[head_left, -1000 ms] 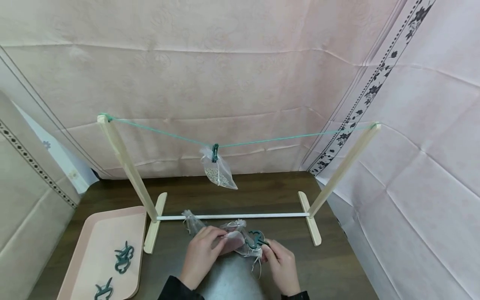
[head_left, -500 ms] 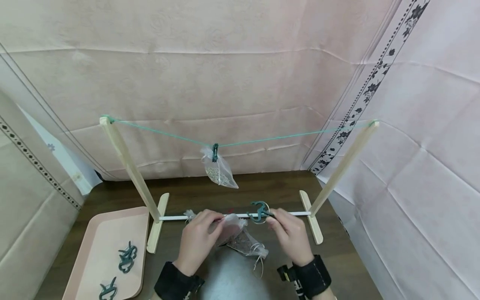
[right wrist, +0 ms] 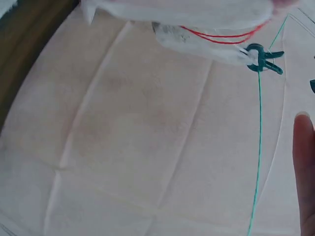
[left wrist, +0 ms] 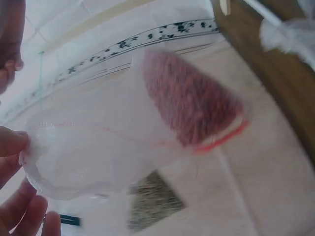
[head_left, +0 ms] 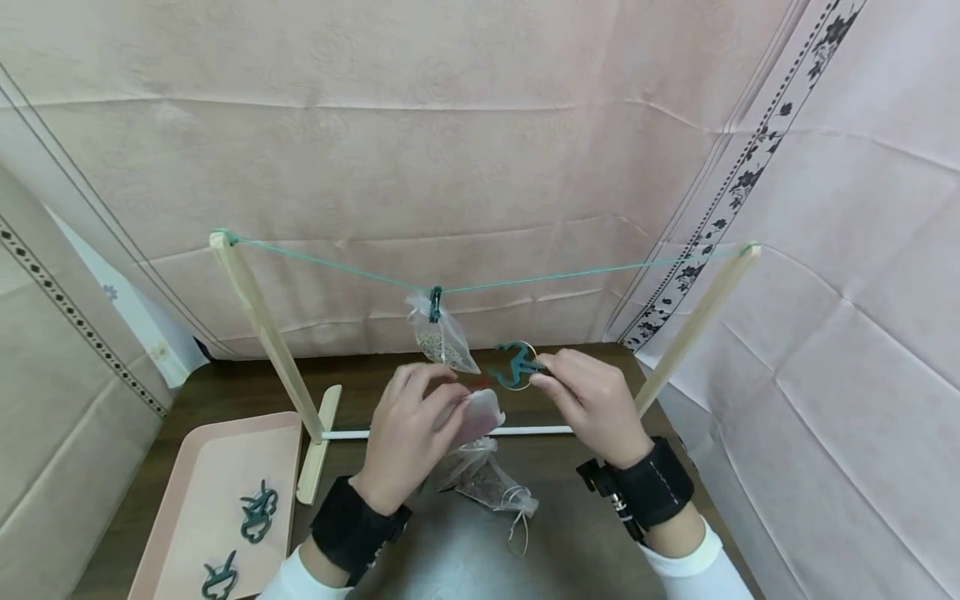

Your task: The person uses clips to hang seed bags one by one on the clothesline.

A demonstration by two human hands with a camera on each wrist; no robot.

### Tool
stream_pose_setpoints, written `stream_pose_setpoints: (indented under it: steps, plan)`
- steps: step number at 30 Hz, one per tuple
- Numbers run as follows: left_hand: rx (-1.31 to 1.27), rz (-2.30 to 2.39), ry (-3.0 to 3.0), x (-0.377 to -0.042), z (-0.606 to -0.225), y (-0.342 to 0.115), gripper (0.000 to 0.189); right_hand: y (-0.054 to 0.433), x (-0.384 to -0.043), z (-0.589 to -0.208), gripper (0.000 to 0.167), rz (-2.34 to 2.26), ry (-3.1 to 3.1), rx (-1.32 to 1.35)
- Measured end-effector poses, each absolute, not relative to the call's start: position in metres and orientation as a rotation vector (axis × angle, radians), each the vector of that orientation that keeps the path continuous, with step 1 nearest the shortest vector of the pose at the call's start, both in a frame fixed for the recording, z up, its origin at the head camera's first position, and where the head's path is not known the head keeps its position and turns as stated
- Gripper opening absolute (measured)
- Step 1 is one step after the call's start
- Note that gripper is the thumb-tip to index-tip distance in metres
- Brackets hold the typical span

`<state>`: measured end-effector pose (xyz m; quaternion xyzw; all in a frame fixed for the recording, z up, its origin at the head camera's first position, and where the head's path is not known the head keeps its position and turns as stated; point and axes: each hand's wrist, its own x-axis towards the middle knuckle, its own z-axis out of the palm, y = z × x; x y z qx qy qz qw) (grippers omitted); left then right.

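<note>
In the head view my left hand [head_left: 408, 437] pinches the edge of a sheer drawstring pouch [head_left: 481, 417], raised above the table. The left wrist view shows reddish grains in this pouch [left wrist: 189, 101] and a red cord. To the right, my right hand [head_left: 594, 404] grips a dark green spring clamp [head_left: 517, 365] by its handles. Behind both hands, a sheer pouch of pale grains [head_left: 441, 340] hangs from a green line [head_left: 337, 266], held by another green clamp [head_left: 435, 305]. In the right wrist view only one fingertip [right wrist: 304, 147] of the right hand appears.
Wooden posts [head_left: 258, 312] hold up the line, with a white bar [head_left: 532, 431] joining their feet. Sheer pouches [head_left: 491, 486] lie on the table in front. A pink tray [head_left: 202, 467] at left holds green clamps [head_left: 258, 512]. Pale cloth [head_left: 480, 167] encloses the back and sides.
Both hands have moved up and away from the table toward the line, the left lifting the pouch of reddish grains, the right carrying the clamp. The other pouches stay on the table.
</note>
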<state>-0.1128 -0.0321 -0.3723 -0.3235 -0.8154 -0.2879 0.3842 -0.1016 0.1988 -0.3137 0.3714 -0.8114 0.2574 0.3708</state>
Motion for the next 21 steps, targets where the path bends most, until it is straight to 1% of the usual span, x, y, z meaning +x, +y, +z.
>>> stream_pose_setpoints:
  steps: [5,13,18,21]
  plan:
    - [-0.854,-0.656,-1.999,-0.120,-0.344,-0.027,0.007,0.202,-0.109,-0.294,0.028,0.537,-2.072,0.986]
    - [-0.828,-0.555,-2.012,-0.141,-0.311,-0.022,0.007,0.208,-0.122,-0.274,0.019,0.401,-2.098,1.053]
    - [-0.817,-0.514,-2.043,-0.153,-0.299,-0.018,0.008,0.211,-0.131,-0.265,0.014,0.322,-2.120,1.062]
    - [-0.799,-0.499,-2.067,-0.156,-0.295,-0.014,0.008,0.213,-0.136,-0.259,0.014,0.280,-2.148,1.057]
